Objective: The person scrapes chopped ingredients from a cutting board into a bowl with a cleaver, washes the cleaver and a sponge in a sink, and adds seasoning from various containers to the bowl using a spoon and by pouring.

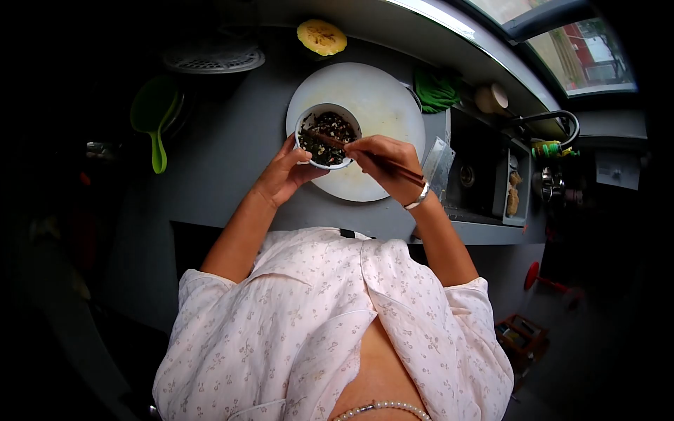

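Note:
A white bowl (pixel 344 111) is held over the round white cutting board (pixel 393 126). Inside it lies a dark green, chopped mixture (pixel 330 128) with pale bits. My left hand (pixel 284 170) grips the bowl's left side, thumb near the rim and fingers beneath. Brown chopsticks (pixel 401 170) are closed in my right hand (pixel 386 160); their tips reach into the mixture. A metal bracelet sits on my right wrist.
A cut yellow squash half (pixel 322 37) lies behind the board. A green ladle-like scoop (pixel 156 112) is at left. On the right are a green cloth (pixel 435 90), a cleaver-like blade (pixel 439 163), and a dark sink (pixel 477 154) with a black faucet (pixel 572 126).

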`<act>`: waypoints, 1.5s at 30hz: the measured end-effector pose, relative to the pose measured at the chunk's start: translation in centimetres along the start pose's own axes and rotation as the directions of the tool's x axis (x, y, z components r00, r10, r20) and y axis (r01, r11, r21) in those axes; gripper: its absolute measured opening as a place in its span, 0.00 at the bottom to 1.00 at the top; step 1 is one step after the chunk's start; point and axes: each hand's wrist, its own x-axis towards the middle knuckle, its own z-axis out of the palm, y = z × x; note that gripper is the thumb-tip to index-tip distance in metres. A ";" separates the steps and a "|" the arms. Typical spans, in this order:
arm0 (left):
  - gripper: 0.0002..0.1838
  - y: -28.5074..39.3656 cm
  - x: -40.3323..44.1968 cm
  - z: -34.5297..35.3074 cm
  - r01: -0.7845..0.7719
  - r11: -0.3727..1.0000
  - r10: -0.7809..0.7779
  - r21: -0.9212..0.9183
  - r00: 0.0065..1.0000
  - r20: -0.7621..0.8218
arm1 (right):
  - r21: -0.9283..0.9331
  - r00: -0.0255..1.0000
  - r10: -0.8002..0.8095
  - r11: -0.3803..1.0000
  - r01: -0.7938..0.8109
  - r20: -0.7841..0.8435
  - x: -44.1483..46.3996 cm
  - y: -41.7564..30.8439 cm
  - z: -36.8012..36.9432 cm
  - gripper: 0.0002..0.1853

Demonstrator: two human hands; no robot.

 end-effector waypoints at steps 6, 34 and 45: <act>0.36 0.5 -0.8 -0.4 0.033 0.999 -0.035 0.038 0.997 0.073 | 0.070 0.992 0.060 0.995 -0.068 0.112 1.9 -1.7 -2.6 0.05; 0.37 0.1 -0.3 -1.1 -0.072 0.994 0.069 -0.078 0.997 -0.044 | -0.038 0.957 0.277 0.959 -0.281 -0.089 0.2 -3.0 -0.4 0.06; 0.37 0.4 -0.1 -0.3 -0.079 0.996 0.078 -0.036 0.996 -0.031 | 0.393 0.889 0.437 0.848 -0.356 -0.138 1.4 -3.4 -0.3 0.10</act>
